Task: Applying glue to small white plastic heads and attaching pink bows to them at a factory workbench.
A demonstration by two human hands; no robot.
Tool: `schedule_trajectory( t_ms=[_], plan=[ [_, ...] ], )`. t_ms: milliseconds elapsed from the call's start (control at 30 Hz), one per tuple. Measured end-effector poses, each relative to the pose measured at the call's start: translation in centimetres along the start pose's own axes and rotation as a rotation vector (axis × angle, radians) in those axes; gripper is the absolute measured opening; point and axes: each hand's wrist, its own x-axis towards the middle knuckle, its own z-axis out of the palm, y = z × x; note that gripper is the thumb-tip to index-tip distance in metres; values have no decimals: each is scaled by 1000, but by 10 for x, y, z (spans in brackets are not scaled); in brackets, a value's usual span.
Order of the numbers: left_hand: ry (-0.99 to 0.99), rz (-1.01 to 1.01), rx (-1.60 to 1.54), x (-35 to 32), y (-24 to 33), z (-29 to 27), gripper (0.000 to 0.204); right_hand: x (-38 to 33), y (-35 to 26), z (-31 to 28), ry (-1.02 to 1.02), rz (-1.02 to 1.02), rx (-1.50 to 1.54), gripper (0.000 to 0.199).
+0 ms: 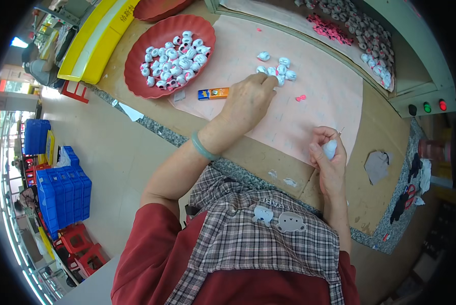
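Observation:
My left hand, a pale green bangle on its wrist, reaches over the pink sheet. Its bent fingers come together at a cluster of small white rounded pieces; the hand hides whatever lies between the fingertips. In my right hand, near the sheet's right front edge, is a small white squeeze bottle with a thin tip pointing upward. Two bits of bright pink lie between the hands. To the left, a red scalloped bowl holds many white pieces marked with pink and dark spots.
An orange and blue box lies beside the bowl. Behind the sheet, a shelf holds grey, pink and white pieces. A yellow tray stands at the far left. Blue crates and red stools are on the floor.

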Motion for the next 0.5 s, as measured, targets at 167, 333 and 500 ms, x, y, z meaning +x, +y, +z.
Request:
schedule_trajectory(
  t_ms=[167, 333, 500],
  plan=[
    [98, -54, -232, -8, 11, -2, 37, -2, -18, -1, 24, -30, -38, 33],
    [-43, -261, -868, -24, 19, -10, 30, -4, -11, -3, 48, -84, 12, 30],
    [-170, -567, -1678, -34, 35, -19, 25, -2, -22, -7, -1, -149, 42, 30]
  ],
)
